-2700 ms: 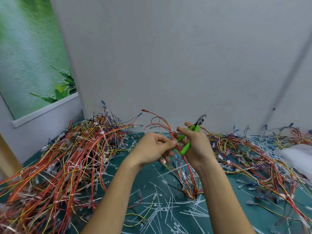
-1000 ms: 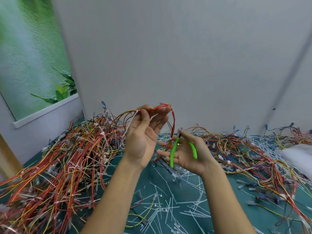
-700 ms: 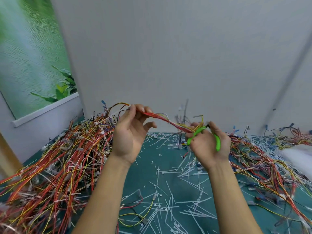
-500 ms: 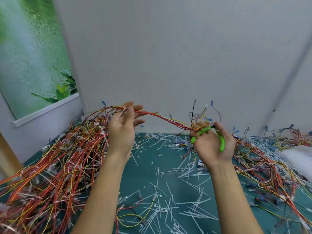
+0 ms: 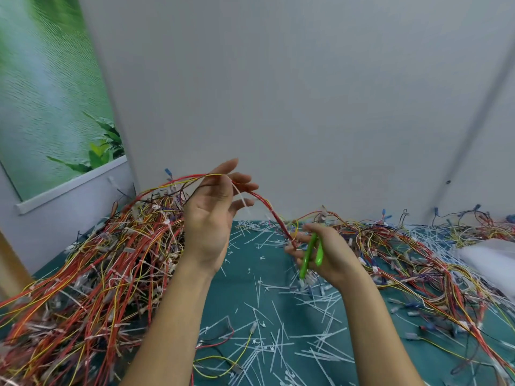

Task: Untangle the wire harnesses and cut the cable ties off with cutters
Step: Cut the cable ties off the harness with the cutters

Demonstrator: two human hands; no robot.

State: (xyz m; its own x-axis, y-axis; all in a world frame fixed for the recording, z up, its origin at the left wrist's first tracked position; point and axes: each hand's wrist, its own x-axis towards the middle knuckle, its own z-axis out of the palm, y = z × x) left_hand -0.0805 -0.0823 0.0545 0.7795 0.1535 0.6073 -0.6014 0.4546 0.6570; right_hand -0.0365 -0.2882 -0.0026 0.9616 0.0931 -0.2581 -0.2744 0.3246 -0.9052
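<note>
A red and yellow wire harness (image 5: 267,207) arcs between my two hands above the green table (image 5: 250,277). My left hand (image 5: 214,215) is raised with its fingers spread, and the harness is pinched at the fingertips, where a white cable tie (image 5: 242,198) hangs off it. My right hand (image 5: 323,252) sits lower, holding the green-handled cutters (image 5: 312,253) in its palm, handles pointing down. Its fingertips also pinch the lower end of the harness. The cutter jaws are hidden behind the fingers.
A big heap of red, orange and yellow harnesses (image 5: 92,277) fills the left side. A thinner spread of wires (image 5: 418,257) covers the right. Several cut white cable ties (image 5: 278,341) litter the middle. A white bag (image 5: 490,257) lies at the right edge. A grey wall stands behind.
My right hand has dropped lower and toward the middle with the cutters and the harness end. My left hand has shifted right and spread its fingers, so the harness now hangs in a steeper arc.
</note>
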